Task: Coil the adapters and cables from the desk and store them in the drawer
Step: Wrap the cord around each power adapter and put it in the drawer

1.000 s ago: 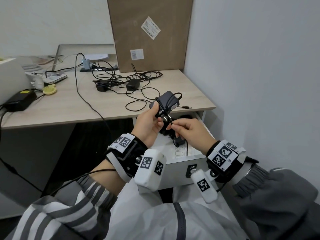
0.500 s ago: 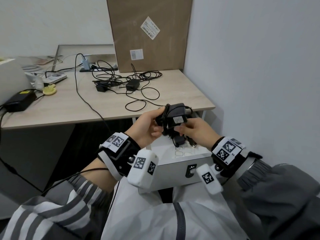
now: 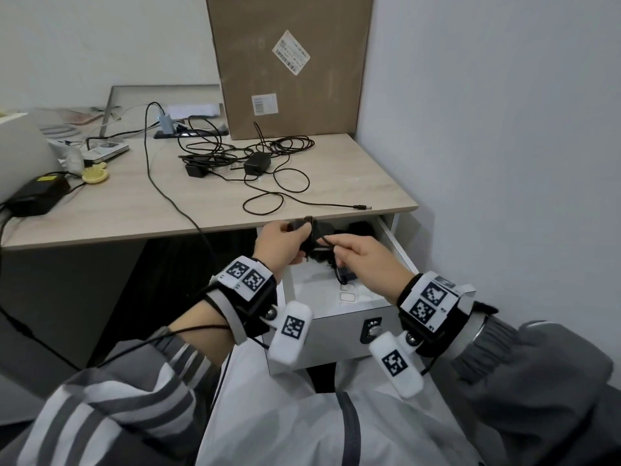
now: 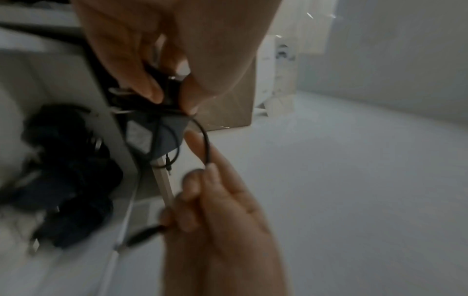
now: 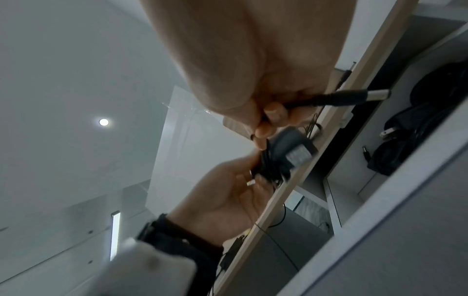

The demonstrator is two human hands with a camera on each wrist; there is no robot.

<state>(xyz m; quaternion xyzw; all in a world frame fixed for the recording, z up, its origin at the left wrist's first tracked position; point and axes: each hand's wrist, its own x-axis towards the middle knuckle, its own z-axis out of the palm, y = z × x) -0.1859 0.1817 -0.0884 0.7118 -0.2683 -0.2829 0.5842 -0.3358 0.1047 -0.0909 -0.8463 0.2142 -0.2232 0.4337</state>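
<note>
A black adapter (image 3: 311,230) with its cable wound around it hangs just above the open white drawer (image 3: 394,245), right under the desk's front edge. My left hand (image 3: 285,234) grips the adapter (image 4: 157,132) by its upper end. My right hand (image 3: 339,251) pinches the free cable end (image 4: 206,144) just behind its barrel plug (image 5: 354,98). A short loop runs from the adapter (image 5: 291,152) to those fingers. Other coiled black adapters (image 5: 418,140) lie at the back of the drawer. Loose adapters and tangled cables (image 3: 257,163) are on the desk.
A tall cardboard box (image 3: 289,62) leans at the back of the desk, against the right wall. A black power brick (image 3: 37,193) sits at the left. One long cable (image 3: 168,196) hangs over the desk's front edge. A barrel plug (image 3: 363,207) lies near the desk's right corner.
Both hands have come down from in front of the desktop to the drawer opening with the adapter. My right hand has shifted from the adapter body to the cable end.
</note>
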